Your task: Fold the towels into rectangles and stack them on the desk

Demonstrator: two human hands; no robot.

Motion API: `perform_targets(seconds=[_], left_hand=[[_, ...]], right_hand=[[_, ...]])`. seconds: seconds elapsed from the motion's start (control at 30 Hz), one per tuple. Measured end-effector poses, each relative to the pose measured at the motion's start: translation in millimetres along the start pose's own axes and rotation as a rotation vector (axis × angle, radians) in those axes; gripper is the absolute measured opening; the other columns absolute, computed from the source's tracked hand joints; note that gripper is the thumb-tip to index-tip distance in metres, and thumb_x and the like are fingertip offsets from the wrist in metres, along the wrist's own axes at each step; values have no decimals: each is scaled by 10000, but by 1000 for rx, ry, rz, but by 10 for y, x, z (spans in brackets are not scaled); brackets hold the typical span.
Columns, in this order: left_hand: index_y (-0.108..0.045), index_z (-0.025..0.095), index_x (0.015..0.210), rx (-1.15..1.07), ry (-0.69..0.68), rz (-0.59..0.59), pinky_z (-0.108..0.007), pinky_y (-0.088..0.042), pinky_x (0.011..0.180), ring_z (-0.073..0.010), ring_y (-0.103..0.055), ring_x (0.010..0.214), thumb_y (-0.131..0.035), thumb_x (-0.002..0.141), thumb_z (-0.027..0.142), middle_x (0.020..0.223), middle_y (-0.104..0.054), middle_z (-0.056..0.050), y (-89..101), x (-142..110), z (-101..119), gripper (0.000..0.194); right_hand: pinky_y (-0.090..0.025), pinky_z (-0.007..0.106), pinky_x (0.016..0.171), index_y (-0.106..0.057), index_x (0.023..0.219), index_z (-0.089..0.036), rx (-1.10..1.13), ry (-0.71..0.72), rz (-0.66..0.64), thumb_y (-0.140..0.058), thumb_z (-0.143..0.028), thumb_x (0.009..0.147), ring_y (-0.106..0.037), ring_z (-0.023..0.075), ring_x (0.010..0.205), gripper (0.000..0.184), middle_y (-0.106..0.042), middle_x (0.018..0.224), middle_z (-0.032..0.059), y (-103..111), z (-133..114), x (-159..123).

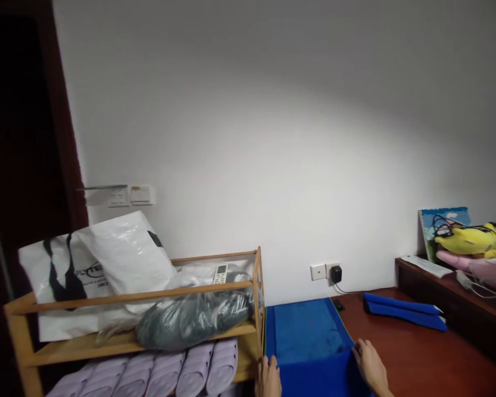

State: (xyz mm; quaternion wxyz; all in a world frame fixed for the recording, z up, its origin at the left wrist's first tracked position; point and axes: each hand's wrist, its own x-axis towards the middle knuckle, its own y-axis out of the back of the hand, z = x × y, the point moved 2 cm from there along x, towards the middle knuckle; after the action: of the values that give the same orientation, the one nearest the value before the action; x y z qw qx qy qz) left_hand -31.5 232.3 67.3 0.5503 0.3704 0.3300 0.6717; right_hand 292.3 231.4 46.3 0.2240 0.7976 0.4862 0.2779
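Note:
A blue fabric box (308,333) with thin light-coloured edging sits on the reddish-brown tabletop, right beside the wooden rack. Its near part runs out of the bottom of the view. My left hand (269,377) has its fingers closed over the box's left edge, close to the rack. On the opposite side, my right hand (371,365) grips the right edge with bent fingers. Both thumbs are hard to make out. To the right of the box lies a folded blue fabric piece (405,311), touched by neither hand.
The wooden rack (149,295) at left holds a white bag (107,270), a plastic-wrapped grey bundle (194,320), a remote (220,274) and several lilac slippers (192,369). A black plug (335,274) sits in the wall socket. Plush toys (475,241) crowd the raised shelf at right.

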Motion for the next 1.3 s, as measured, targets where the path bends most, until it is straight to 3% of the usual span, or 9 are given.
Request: perform_targets(seconds=[0.07, 0.13, 0.23, 0.33, 0.6, 0.8, 1.07, 1.17, 1.3], left_hand=[[-482, 189, 1314, 115, -98, 24, -423, -357, 1013, -262, -386, 1302, -355, 798, 74, 1421, -430, -117, -218, 20, -20, 544], [-345, 233, 1407, 199, -268, -16, -439, -306, 1071, -248, -284, 1360, -386, 801, 130, 1489, -316, -52, -492, 24, -70, 616], [-309, 314, 1401, 217, -366, -165, -462, -264, 1110, -253, -275, 1361, -439, 821, 284, 1476, -293, 15, -875, 12, -246, 596], [-256, 344, 1400, 210, -377, -200, -495, -257, 1113, -270, -271, 1359, -437, 845, 381, 1477, -254, 33, -1015, -17, -394, 585], [-73, 336, 1434, 205, -506, -141, -505, -213, 1123, -236, -182, 1392, -232, 932, 522, 1524, -143, 29, -583, -453, -194, 559], [-83, 299, 1452, 249, -501, -159, -512, -187, 1122, -232, -160, 1401, -227, 944, 478, 1538, -154, -9, -393, -1058, -78, 557], [-142, 293, 1456, 173, -514, -254, -521, -168, 1103, -257, -169, 1394, -329, 933, 429, 1535, -209, -41, -102, -1826, -147, 572], [-301, 336, 1406, 65, -493, -308, -490, -180, 1090, -238, -257, 1355, -328, 945, 372, 1488, -328, -27, 39, -1891, -201, 464], [-464, 278, 1293, -17, -398, -289, -466, -250, 1027, -238, -398, 1224, -406, 912, 257, 1289, -512, -68, 135, -1684, -254, 386]], right_hand=[[-416, 476, 926, -622, 1036, -225, -71, 102, 11, -409, -540, 753, -553, 328, 1118, 474, -612, 1197, 152, -171, 79, -57], [-351, 488, 1017, -553, 1222, -275, -171, 217, -33, -398, -569, 780, -453, 303, 1251, 553, -511, 1358, 92, -373, 180, -150], [-340, 510, 1035, -471, 1303, -382, -322, 236, -139, -374, -607, 796, -371, 276, 1318, 563, -452, 1411, -1, -618, 373, -280], [-331, 508, 1046, -408, 1345, -386, -398, 203, -168, -327, -624, 816, -306, 258, 1352, 586, -386, 1448, -25, -695, 500, -344], [-210, 523, 1099, -255, 1417, -331, -485, 197, -181, -224, -620, 860, -201, 219, 1395, 628, -266, 1503, -11, -472, 489, -653], [-170, 527, 1103, -206, 1438, -300, -589, 165, -227, -189, -595, 875, -141, 207, 1411, 636, -229, 1525, 5, -101, 422, -1226], [-182, 535, 1076, -225, 1434, -326, -557, 131, -243, -223, -579, 869, -174, 227, 1398, 619, -251, 1524, 23, 286, 442, -2026], [-197, 559, 1047, -334, 1383, -353, -439, 142, -312, -261, -552, 867, -285, 258, 1342, 558, -370, 1463, 35, 439, 529, -2010], [-249, 554, 988, -563, 1162, -321, -288, 126, -373, -424, -447, 806, -448, 286, 1141, 402, -584, 1178, 72, 647, 585, -1697]])
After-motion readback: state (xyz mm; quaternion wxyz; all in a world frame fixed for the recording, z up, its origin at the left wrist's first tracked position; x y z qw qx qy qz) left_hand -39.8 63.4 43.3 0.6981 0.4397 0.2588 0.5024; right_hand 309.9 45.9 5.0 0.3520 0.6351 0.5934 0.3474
